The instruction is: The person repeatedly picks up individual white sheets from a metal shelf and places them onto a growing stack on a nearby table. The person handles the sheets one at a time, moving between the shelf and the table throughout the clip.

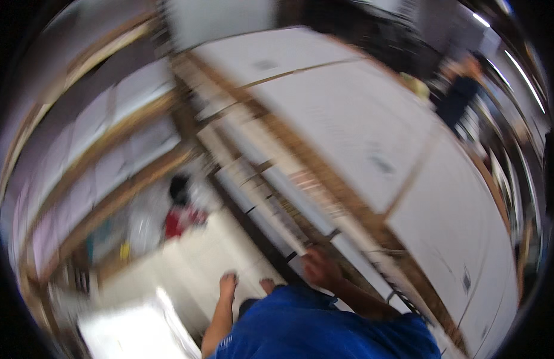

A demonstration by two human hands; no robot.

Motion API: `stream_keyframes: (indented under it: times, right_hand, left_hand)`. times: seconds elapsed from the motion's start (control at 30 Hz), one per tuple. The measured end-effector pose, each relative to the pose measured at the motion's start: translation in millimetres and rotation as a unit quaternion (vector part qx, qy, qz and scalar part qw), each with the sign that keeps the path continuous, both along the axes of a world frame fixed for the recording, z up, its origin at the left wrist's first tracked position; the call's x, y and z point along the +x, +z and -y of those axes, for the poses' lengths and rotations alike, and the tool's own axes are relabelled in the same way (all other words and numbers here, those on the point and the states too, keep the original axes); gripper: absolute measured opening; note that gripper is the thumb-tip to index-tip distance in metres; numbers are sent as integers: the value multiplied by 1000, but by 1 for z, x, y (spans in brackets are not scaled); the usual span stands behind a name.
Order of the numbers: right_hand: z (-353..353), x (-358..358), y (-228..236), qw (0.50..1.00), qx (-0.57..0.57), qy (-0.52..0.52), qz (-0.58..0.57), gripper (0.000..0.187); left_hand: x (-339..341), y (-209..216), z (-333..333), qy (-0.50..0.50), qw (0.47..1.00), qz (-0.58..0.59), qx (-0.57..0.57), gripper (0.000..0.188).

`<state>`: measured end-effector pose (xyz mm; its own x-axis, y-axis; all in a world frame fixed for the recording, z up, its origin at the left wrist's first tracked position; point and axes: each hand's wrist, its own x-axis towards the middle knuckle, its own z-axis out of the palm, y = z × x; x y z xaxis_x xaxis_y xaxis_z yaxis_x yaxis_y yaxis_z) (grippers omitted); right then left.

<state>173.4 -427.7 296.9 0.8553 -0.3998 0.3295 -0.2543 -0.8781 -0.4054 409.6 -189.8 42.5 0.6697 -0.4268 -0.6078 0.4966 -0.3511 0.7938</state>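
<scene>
The whole picture is smeared by motion. My right hand (321, 268) is closed, its fingers curled at the near end of a long pale strip (253, 188) along the side of a large table. Blur hides whether it grips that strip or something smaller. My left hand (228, 283) hangs low on the left, above the cream floor, apart from the table; its fingers are too blurred to read. Large white sheets or panels (342, 113) cover the table's top, with brown wooden edging (289, 158) along the near side.
Wooden shelves (118, 128) with white stacks stand on the left. Below them lie clear plastic and a red item (182, 221). A bright white panel (136, 329) is at lower left, over the cream floor (199, 254). A person in dark clothing (459, 96) stands beyond the table.
</scene>
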Motion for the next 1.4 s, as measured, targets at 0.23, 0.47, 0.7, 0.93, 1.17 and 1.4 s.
stream_keyframes:
  times: [0.23,0.47,0.7,0.93,1.17,1.4]
  right_hand:
    - [-19,-22,-23,996,-47,5,-73,22]
    - [-15,-28,-61,979,-191,23,-67,25]
    - [3,-4,-62,973,-212,74,-54,26]
    - [-8,-13,-52,978,-184,93,-36,27]
    - [16,-42,-72,994,-82,52,-48,35]
    - [15,-13,-56,998,-8,56,-20,32]
  left_hand:
    - [-56,166,-44,-13,990,103,-95,38]
    - [-112,284,-192,69,965,204,-151,36]
    - [-185,375,-266,348,860,368,62,30]
    - [-209,309,-374,385,643,346,564,39]
    - [-186,266,-393,325,703,248,582,30]
    - [-192,295,-383,393,718,438,372,27]
